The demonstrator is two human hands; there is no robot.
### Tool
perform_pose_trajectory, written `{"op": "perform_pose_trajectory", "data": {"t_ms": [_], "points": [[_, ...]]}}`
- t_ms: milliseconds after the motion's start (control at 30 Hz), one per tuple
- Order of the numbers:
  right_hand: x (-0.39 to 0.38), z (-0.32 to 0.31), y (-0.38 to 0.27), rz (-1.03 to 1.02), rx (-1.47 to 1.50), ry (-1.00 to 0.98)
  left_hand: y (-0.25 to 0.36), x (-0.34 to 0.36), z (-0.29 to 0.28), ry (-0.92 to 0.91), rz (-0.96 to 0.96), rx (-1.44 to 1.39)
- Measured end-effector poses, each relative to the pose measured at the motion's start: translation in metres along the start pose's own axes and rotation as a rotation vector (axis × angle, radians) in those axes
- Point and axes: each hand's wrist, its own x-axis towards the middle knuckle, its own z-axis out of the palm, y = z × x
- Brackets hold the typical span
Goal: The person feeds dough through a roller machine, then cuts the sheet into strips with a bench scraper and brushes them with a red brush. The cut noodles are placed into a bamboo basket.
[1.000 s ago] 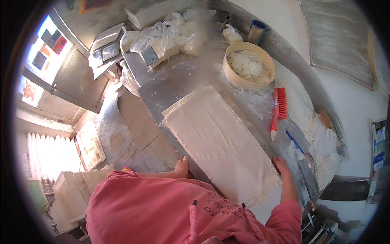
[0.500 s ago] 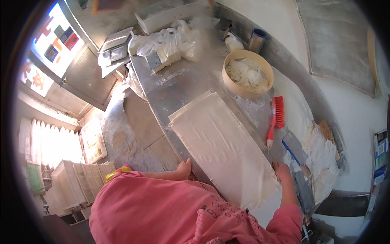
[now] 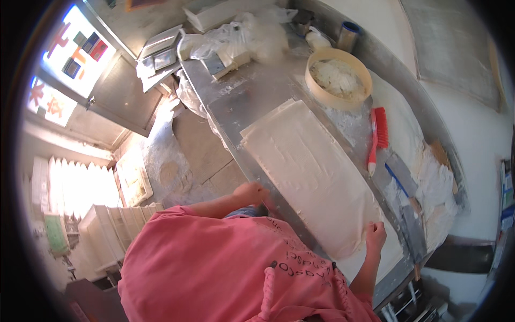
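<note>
A stack of pale dough sheets [image 3: 306, 166] lies lengthwise on the floury metal table [image 3: 236, 102], rippled on top. My right hand [image 3: 375, 233] pinches the stack's edge near its lower right, where the top sheet looks lifted and creased. My left hand [image 3: 249, 193] is at the table's left edge beside the stack, fingers curled and blurred, their grip unclear. A red brush [image 3: 379, 134] rests to the right, above a blue-edged scraper [image 3: 402, 180]. At the back sits a round wooden sieve [image 3: 314, 83] holding white flakes or scraps.
Plastic bags [image 3: 241, 37], a scale [image 3: 158, 53] and a steel cylinder [image 3: 347, 37] crowd the back. White cloth [image 3: 434, 198] lines the right side along a curved metal rim. Plastic crates [image 3: 107, 236], a radiator [image 3: 80, 188] and a door [image 3: 120, 99] are on the left.
My right hand has moved from beside the stack onto its lower-right edge, lifting the top sheet slightly. My left hand has shifted upward along the table edge.
</note>
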Motion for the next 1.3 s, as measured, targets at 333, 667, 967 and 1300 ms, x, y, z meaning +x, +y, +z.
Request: {"op": "perform_pose_trajectory", "data": {"t_ms": [333,667,967,1300], "points": [[-0.084,0.010,0.002,0.385,-0.079,0.233,0.013,0.141,-0.091,0.788,0.556,0.065],[-0.080,0.037,0.027,0.540,-0.150,0.232,0.009,0.151,-0.104,0.480,0.513,0.113],[-0.130,0.015,0.110,0.691,-0.590,0.336,-0.014,0.163,-0.095,0.574,0.448,0.167],[-0.139,0.002,0.161,0.976,0.060,0.391,0.024,0.198,-0.107,0.608,0.478,0.210]]}}
